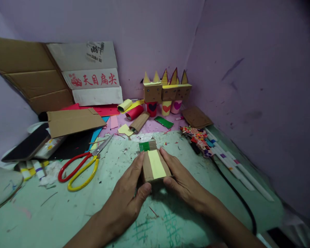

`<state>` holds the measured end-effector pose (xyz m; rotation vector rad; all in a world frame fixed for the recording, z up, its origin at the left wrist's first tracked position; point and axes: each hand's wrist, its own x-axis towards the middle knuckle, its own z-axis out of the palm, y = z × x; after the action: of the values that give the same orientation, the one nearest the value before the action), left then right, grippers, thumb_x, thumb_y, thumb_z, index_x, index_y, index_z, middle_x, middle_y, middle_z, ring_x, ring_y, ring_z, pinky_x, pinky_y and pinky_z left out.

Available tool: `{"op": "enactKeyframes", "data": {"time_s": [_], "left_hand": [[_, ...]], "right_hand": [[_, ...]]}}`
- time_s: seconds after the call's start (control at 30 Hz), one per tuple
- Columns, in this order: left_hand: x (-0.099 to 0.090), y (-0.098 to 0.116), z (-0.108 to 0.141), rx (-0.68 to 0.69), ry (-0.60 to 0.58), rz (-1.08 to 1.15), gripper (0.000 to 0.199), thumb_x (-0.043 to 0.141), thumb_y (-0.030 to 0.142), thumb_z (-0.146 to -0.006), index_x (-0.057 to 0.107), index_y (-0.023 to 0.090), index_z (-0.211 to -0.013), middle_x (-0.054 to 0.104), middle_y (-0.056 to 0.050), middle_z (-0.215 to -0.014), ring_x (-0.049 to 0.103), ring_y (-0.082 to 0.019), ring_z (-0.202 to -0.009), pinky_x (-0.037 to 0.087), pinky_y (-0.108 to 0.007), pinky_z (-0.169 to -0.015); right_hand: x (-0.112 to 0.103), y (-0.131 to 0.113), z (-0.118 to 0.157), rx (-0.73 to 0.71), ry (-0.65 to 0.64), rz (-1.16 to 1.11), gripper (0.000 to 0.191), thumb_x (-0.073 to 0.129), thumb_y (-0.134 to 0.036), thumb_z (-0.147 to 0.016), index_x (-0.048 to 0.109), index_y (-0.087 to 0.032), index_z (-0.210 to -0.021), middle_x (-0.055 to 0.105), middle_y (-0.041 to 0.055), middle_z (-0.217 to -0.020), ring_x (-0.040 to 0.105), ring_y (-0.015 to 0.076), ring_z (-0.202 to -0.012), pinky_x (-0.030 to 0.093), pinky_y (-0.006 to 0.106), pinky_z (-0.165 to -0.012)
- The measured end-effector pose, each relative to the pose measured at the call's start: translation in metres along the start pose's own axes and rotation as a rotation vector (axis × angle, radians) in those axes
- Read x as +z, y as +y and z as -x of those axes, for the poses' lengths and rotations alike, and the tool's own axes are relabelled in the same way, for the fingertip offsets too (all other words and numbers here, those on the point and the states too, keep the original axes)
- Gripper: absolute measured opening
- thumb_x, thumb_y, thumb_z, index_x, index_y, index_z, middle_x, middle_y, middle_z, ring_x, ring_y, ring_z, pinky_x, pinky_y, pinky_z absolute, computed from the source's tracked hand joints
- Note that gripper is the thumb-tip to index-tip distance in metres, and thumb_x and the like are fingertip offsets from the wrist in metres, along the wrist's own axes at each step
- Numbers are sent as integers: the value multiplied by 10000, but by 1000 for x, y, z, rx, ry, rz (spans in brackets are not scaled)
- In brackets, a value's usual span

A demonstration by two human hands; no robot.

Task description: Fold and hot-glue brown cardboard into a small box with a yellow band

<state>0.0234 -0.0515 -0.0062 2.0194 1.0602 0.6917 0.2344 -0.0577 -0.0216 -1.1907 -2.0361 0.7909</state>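
Observation:
Between my two hands is a small brown cardboard box (146, 168) with a pale yellow paper strip (156, 163) along its top. My left hand (130, 187) presses its left side, thumb at the near lower corner. On the right side, my right hand (182, 177) grips it the same way, thumb on the near edge. Just beyond the box lies a small green and brown cardboard piece (147, 146). Scissors (86, 165) with one red and one yellow handle rest to the left of my left hand, blades apart.
Cardboard figures (153, 93) with pointed ears stand by the back wall. Paper tubes (134, 112) lie beside them. A patterned cloth-covered tool (197, 137) with a black cable (235, 193) and several white markers (232, 162) are at right. Folded cardboard (93, 82) leans at back left.

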Motion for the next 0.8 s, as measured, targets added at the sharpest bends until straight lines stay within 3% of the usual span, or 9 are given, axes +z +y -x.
{"op": "enactKeyframes", "data": {"time_s": [0.13, 0.47, 0.8], "left_hand": [[7, -2, 2, -1, 15, -83, 632, 338, 404, -936, 31, 269, -1472, 154, -71, -1549, 156, -294, -1399, 169, -547, -1116], [14, -5, 1, 20, 56, -109, 612, 311, 421, -941, 22, 300, -1467, 188, -70, -1541, 197, -295, -1388, 208, -552, -1105], [8, 2, -3, 21, 60, -92, 595, 325, 416, -939, 116, 228, -1464, 227, -99, -1527, 232, -274, -1378, 224, -515, -1112]], "right_hand": [[4, 0, 4, 54, 9, -4, 740, 276, -613, -889, -62, -298, -1468, 190, 86, -1530, 228, 325, -1354, 194, 562, -1088], [7, -4, 7, 130, 18, -46, 735, 269, -591, -901, -70, -272, -1470, 178, 79, -1531, 195, 305, -1371, 186, 524, -1104], [9, -3, 0, 126, 87, -34, 806, 250, -669, -861, 55, -194, -1482, 305, 135, -1472, 310, 326, -1299, 243, 528, -1071]]}}
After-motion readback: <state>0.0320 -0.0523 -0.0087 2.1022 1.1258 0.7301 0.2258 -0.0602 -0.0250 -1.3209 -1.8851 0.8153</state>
